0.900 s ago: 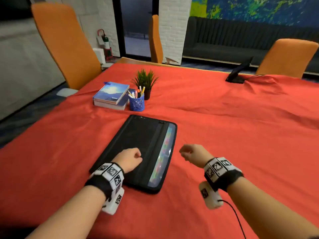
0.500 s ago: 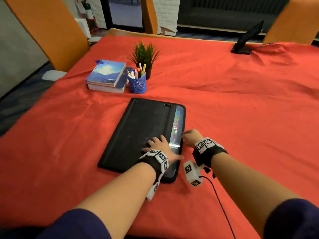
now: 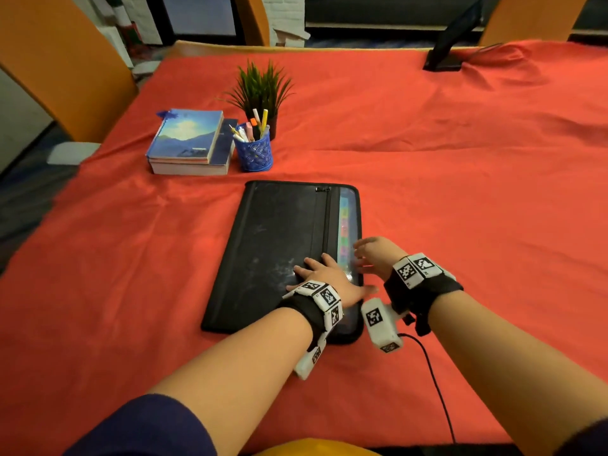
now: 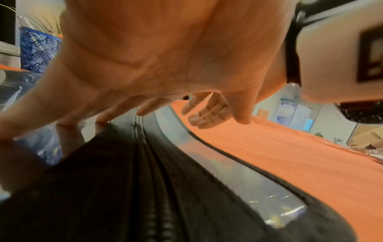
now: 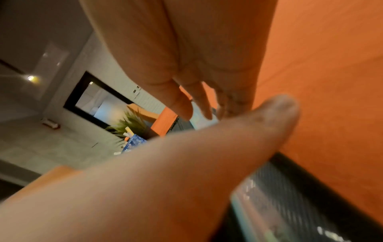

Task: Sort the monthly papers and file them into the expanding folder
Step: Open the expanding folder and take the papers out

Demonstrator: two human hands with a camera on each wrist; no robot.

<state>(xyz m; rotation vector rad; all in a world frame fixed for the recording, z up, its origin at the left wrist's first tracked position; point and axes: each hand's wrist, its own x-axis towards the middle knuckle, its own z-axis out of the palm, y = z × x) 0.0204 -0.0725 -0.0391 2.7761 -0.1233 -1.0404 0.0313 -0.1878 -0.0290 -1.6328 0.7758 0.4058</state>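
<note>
Expanding folder [image 3: 279,251] flat on the red tablecloth [image 3: 460,209], long axis running away from the person, zipper and coloured tab edge along its right side. Left hand [image 3: 325,278] pressed flat on near end, fingers spread. Right hand [image 3: 375,255] at right edge, fingers extended, gripping nothing.

The left hand [image 3: 324,278] and its wristband cover the near right part of the black expanding folder [image 3: 279,245], so the near end of its zip cannot be seen. The right hand [image 3: 373,256] is smeared by blur at the folder's right edge, and whether its fingertips touch the folder cannot be told. The coloured tabs [image 3: 344,225] behind the clear strip are too small to read, and the right wrist view is blurred throughout.
</note>
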